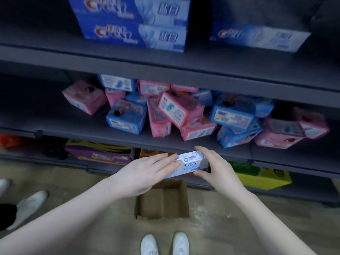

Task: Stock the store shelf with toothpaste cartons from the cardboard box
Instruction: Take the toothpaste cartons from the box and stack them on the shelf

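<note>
We hold one white-and-blue toothpaste carton in both hands above the open cardboard box on the floor. Our left hand lies with straight fingers flat along its near end. Our right hand pinches its far end between thumb and fingers, just before the grey shelf of pink and blue packs.

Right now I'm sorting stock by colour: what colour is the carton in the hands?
White and pale blue carton, seen in the head view.

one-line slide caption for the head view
Both hands hold a white toothpaste carton above the cardboard box, facing the shelves.
</note>
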The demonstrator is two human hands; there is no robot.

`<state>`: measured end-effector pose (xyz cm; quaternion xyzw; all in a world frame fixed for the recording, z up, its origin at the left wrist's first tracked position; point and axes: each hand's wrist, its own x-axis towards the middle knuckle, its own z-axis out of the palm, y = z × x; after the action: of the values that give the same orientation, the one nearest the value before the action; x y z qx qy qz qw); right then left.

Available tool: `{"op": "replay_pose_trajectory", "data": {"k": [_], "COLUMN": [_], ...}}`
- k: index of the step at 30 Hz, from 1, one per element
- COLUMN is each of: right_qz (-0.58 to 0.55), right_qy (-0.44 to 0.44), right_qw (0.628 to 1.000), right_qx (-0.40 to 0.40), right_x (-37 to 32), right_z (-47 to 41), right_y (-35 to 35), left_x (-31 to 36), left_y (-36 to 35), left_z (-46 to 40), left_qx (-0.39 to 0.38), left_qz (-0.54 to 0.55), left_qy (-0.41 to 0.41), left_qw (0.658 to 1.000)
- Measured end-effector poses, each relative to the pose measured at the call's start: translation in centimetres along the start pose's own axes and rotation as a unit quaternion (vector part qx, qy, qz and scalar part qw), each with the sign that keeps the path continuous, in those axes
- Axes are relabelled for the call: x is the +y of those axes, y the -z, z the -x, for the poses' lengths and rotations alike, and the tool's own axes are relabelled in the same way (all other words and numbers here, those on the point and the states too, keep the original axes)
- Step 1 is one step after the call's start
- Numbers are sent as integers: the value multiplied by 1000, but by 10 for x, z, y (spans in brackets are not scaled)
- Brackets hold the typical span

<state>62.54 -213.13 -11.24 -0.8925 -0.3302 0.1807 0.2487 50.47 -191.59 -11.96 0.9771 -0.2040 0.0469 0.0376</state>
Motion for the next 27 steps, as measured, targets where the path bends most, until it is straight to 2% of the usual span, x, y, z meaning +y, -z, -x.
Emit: {"op": "replay_pose_trajectory", "data": {"k": [4,8,13,20,27], "right_qz": [5,-14,-96,-150,-232], "right_qy": [7,17,36,53,41], "right_qw": [999,996,983,965,944], "right_qx": [43,85,155,210,233], "right_x": [-15,-26,-29,-18,5], "right_z": [12,25,41,40,12], "right_y": [51,100,156,216,254], "left_x": [2,3,9,9,-4], "left_y": [57,107,156,202,204], "left_z": [-19,-38,-64,-115,-171], "left_qx": [10,62,140,230,238], "left_qz": [-44,-81,-122,-155,-167], "left_qy": [40,44,34,23,41], "left_qw": [998,994,982,960,956]}}
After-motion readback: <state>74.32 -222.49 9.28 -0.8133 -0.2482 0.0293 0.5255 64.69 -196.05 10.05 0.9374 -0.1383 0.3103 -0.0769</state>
